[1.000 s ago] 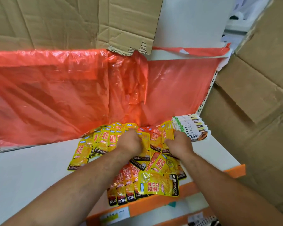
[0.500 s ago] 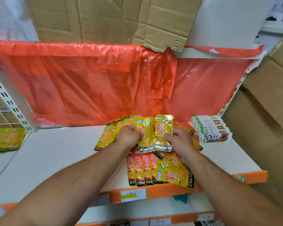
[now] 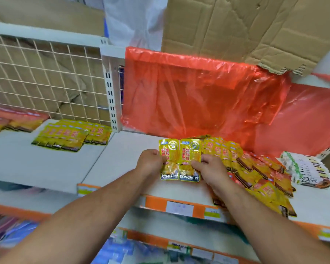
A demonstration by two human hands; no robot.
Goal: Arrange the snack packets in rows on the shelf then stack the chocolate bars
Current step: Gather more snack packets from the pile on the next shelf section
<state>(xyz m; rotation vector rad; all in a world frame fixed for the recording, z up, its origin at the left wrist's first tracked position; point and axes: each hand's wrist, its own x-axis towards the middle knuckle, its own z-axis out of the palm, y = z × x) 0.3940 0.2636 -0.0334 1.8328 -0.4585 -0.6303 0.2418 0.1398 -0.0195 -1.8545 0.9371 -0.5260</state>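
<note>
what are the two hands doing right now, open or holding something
Left hand: grips the left packet by its left edge.
Right hand: grips the right packet, thumb on its front.

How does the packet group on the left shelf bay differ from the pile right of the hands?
The left group lies in tidy overlapping rows; the right pile is loose, packets at mixed angles. The left group looks all yellow; the right pile mixes in orange-red ones. No hand is near the left group; the right hand borders the right pile. Both are snack packets on white shelves.
</note>
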